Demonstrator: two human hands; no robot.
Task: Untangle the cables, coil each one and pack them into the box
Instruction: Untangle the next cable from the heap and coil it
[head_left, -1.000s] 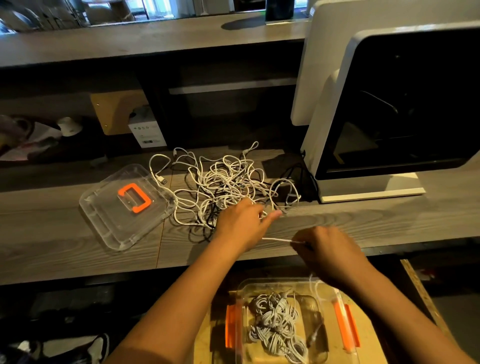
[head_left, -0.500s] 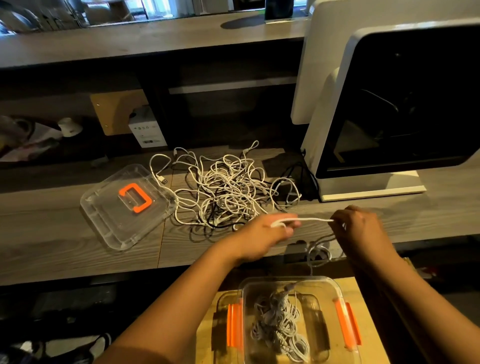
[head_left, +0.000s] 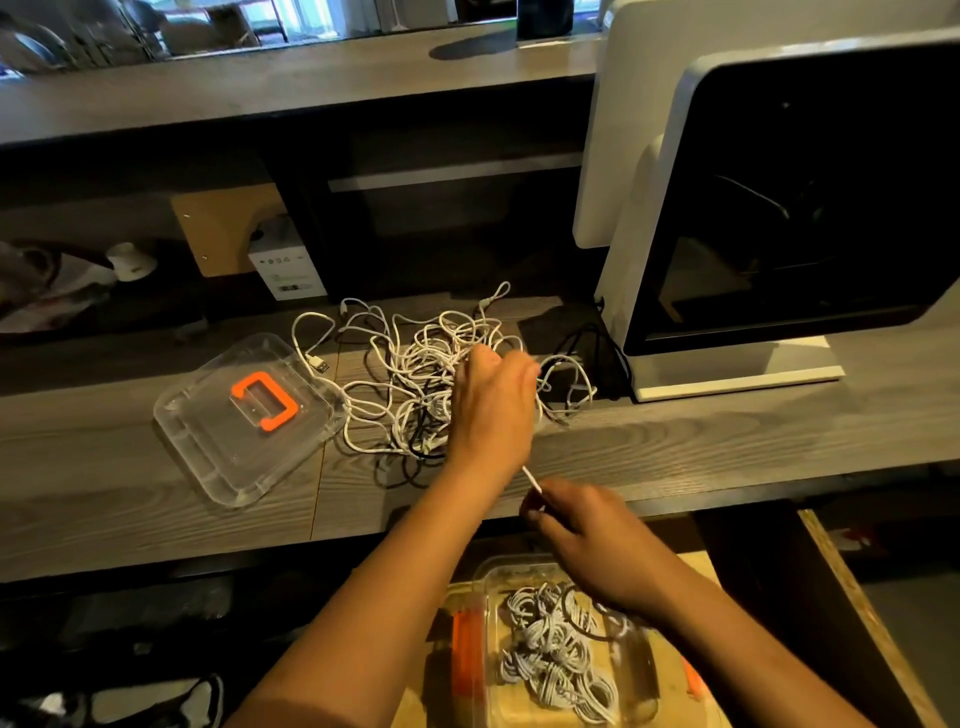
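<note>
left arm: bare, stretched forward
left hand (head_left: 493, 410): back to camera, fingers curled down, grip hidden
right arm: comes in from lower right
right hand (head_left: 592, 535): nearer body, just beside left wrist, fingertips pinch white cable (head_left: 531, 479)

I stand behind what looks like a shop counter: a till screen (head_left: 810, 208) on my low wood worktop (head_left: 727, 441), a second white screen (head_left: 634, 130) facing away, a raised ledge (head_left: 260, 88) beyond, a shelf (head_left: 452, 175) beneath it.
</note>
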